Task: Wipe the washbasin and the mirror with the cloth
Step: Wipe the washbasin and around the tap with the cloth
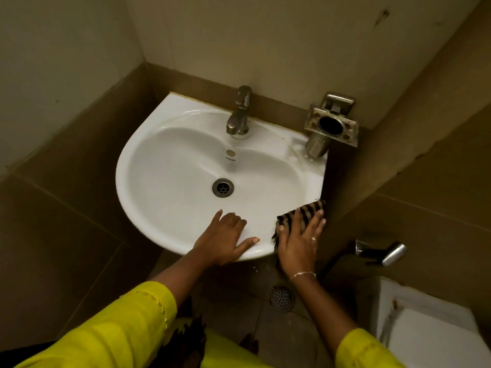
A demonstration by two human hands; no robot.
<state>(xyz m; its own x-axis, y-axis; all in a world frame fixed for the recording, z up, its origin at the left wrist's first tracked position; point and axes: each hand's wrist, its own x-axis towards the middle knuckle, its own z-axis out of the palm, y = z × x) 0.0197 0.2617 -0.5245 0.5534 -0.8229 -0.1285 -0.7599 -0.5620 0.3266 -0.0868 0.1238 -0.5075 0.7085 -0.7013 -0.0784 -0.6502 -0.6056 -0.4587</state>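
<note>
A white washbasin (170, 166) is fixed in the corner, with a metal tap (240, 112) at its back and a drain (223, 187) in the bowl. My left hand (225, 236) lies flat on the front rim, fingers spread, holding nothing. My right hand (299, 239) presses a brown-and-black striped cloth (305, 211) onto the front right rim of the basin. The cloth sticks out beyond my fingers toward the basin's right edge. No mirror is in view.
A metal tumbler holder (330, 126) hangs on the wall above the basin's right corner. A hand spray (382, 252) hangs at the right, above a white toilet cistern lid (430, 325). A floor drain (281, 298) lies below the basin. Tiled walls close in on both sides.
</note>
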